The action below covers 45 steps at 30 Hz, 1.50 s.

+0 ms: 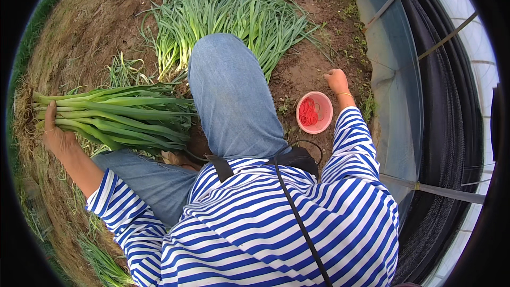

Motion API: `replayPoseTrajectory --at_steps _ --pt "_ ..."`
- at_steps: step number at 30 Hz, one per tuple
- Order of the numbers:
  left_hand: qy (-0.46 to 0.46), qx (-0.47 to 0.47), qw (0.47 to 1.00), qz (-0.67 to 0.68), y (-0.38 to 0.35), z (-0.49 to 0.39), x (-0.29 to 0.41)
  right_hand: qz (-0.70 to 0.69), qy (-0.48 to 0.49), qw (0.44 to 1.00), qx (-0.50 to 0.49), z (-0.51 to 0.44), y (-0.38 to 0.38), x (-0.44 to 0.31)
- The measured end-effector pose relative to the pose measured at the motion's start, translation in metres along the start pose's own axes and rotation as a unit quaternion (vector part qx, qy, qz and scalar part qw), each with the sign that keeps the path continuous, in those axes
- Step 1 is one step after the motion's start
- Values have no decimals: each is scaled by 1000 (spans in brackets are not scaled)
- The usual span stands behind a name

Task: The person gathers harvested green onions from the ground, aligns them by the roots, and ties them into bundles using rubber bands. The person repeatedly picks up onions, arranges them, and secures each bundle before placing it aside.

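My left hand (59, 135), at the far left, grips a bunch of long green leafy stalks (127, 111), perhaps leeks or green onions, near the pale root end. The stringy roots point left and the leaves reach towards my raised knee. My right hand (337, 81) is above the soil to the right of the knee, its fingers curled; whether it holds something small cannot be seen. Just below and left of it stands a pink plastic bowl (326, 117) with red rubber bands (307, 112) inside.
Beyond my knee (235, 95) lies a large heap of the same stalks (235, 12) on brown soil. More leaves (103, 265) lie at the lower left. Along the right run clear plastic sheeting (392, 87), metal poles (392, 0) and rolled black netting (442, 127). A black cable crosses my striped shirt.
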<state>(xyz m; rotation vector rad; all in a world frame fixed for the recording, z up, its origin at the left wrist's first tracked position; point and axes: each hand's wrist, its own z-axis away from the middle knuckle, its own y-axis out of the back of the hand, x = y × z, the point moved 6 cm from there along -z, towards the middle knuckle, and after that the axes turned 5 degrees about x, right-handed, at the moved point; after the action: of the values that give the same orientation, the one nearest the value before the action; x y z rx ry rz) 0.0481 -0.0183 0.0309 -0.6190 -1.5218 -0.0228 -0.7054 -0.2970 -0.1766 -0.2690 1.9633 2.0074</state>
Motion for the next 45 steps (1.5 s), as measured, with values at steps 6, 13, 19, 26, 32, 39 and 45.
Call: replayPoseTrajectory --at_steps 6,13,19,26,32,39,45 --pt "-18 -5 1000 -23 -3 3 14 -33 -104 985 -131 71 -135 90" --pt "-9 -4 1000 -28 -11 2 6 68 -59 990 -110 83 -172 59" --pt "20 -63 998 -22 -30 17 1 -40 -103 983 -149 80 -142 97" --pt "-41 -138 989 -27 -84 73 12 -145 54 988 26 -12 -23 -92" --pt "63 -215 974 -13 -94 85 -15 -314 501 806 -32 72 81 -497" --pt "-66 -254 963 66 -104 96 20 -326 659 602 -312 164 82 -655" --pt "-268 -321 898 -140 -142 117 14 9 680 719 -143 130 95 -713"
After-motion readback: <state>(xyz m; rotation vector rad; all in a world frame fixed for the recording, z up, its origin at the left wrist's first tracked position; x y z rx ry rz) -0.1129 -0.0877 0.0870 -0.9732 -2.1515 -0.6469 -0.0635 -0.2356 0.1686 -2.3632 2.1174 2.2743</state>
